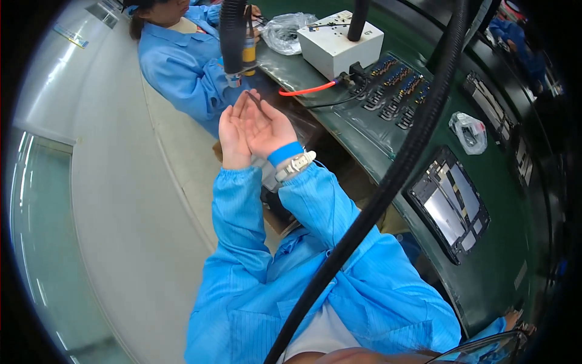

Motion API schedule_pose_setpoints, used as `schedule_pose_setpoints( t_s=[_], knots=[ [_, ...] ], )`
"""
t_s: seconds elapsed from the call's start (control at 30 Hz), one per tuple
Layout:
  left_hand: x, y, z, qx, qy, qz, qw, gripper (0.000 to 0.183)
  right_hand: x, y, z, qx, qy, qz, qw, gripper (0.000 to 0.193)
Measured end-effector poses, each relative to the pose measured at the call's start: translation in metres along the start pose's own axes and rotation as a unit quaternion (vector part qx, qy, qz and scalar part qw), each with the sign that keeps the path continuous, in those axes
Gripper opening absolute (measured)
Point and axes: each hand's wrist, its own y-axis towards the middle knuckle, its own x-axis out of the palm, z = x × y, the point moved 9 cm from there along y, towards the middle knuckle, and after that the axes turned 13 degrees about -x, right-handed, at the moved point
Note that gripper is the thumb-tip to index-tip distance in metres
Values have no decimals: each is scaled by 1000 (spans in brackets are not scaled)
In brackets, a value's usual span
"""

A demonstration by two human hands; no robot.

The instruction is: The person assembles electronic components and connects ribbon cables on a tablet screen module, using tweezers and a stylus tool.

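My left hand (234, 134) and my right hand (270, 130) are held together in front of me, palms turned up and slightly cupped. Their inner edges meet, and the fingers point away from me, stretched out. A thin dark sliver shows near the fingertips; whether it is a thing or a shadowed gap, I cannot tell. Otherwise the palms look bare. Around my right wrist are a blue band (285, 154) and a white watch (296, 165). Both hands are off the table, left of its edge, just below the tip of a hanging black hose (233, 36).
On the green table (388, 155) stand a white box (339, 45), rows of small dark parts (397, 91), a clear plastic roll (470, 133) and an opened tablet-like device (451, 203). A black flexible hose (388, 206) crosses the view. A co-worker in blue (182, 67) sits beyond my hands.
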Motion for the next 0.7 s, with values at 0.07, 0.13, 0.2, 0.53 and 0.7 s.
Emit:
schedule_pose_setpoints(
  t_s=[0.07,0.13,0.2,0.53,0.7],
  knots=[
    [1,0,5,6,7,27,1000,45,-3,8,4,-8,-12,35,999,18],
    [1,8,1,1,16,52,999,44,-9,20,-6,-14,-2,39,999,19],
    [-6,7,2,10,16,47,999,44,-8,19,-2,-13,6,37,999,19],
    [48,-37,-102,-83,-66,-52,993,46,4,-114,-94,-62,86,-62,992,24],
    [181,-77,-226,-164,246,-308,904,45,34,-290,-226,-345,32,-173,922,24]
  ],
)
